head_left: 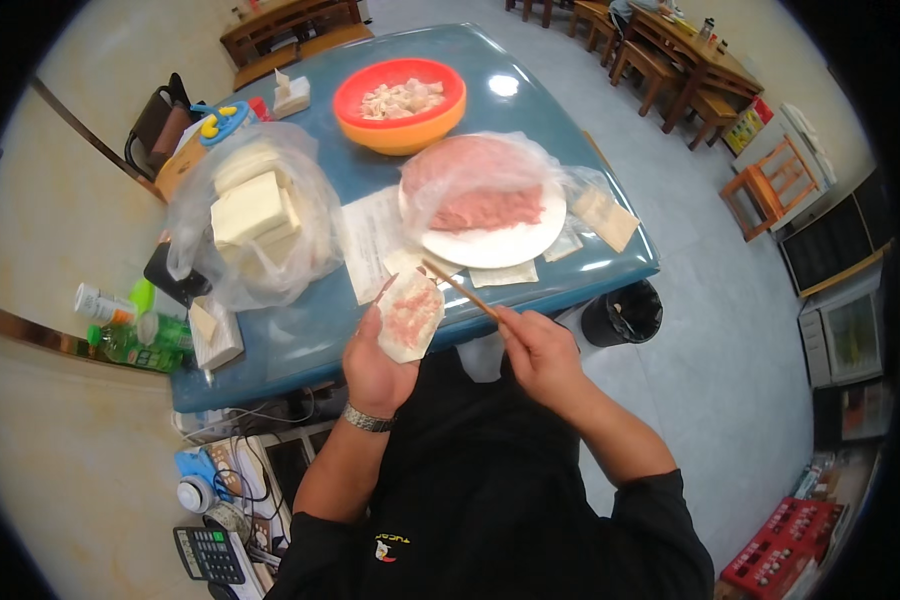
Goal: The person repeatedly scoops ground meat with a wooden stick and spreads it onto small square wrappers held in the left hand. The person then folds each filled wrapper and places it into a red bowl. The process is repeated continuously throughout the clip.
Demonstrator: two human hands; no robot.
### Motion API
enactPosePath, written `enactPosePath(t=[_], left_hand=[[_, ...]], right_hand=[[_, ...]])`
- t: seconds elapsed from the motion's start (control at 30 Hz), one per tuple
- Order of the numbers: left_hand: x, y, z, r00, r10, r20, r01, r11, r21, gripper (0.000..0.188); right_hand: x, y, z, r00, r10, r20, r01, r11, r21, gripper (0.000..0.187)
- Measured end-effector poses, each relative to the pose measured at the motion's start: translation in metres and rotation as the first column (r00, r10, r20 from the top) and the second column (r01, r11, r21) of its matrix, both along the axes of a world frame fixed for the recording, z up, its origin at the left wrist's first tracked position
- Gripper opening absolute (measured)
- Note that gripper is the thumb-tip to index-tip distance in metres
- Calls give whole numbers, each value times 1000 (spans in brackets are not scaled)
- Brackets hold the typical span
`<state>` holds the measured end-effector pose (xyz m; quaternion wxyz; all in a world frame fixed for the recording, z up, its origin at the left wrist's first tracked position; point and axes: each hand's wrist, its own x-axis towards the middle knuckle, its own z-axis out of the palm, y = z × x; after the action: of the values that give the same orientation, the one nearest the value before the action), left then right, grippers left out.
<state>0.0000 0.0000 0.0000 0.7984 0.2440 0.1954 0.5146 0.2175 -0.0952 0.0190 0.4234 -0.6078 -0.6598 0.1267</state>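
Observation:
A pale wonton wrapper [411,318], smeared with pink minced meat, lies across the fingers of my left hand [378,362], which holds it up over the table's near edge. My right hand [542,352] grips a thin wooden stick [462,289], its tip close to the wrapper's upper edge. Beyond the stick, a mound of minced meat [490,207] partly under clear plastic sits on a white plate [515,250]. To the left, stacked wrappers [249,208] rest in an open plastic bag [315,240]. Folded wontons [402,98] fill a red basket [345,100] set in an orange bowl [400,142].
The blue-green table [320,350] holds paper sheets [368,240], tissue packs [218,335] and green bottles [140,345] at its left edge. A black bin [622,315] stands on the floor at right. A calculator [210,556] and cables lie lower left.

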Motion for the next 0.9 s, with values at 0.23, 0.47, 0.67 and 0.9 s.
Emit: enactPosePath(t=[0.23,0.47,0.67,0.9], left_hand=[[-4,3,-1,998,-25,51,26,999,-25,61],[4,-4,2,998,-61,15,62,990,-127,58],[-9,-8,9,996,-61,63,69,989,-128,56],[11,-14,5,991,-117,63,126,977,-171,62]], right_hand=[[29,22,12,990,-130,-53,126,990,-69,23],[74,92,35,994,-78,-73,44,920,-389,27],[110,82,43,980,-149,-132,62,859,-508,32],[72,7,22,955,-38,-296,-29,975,-219,23]])
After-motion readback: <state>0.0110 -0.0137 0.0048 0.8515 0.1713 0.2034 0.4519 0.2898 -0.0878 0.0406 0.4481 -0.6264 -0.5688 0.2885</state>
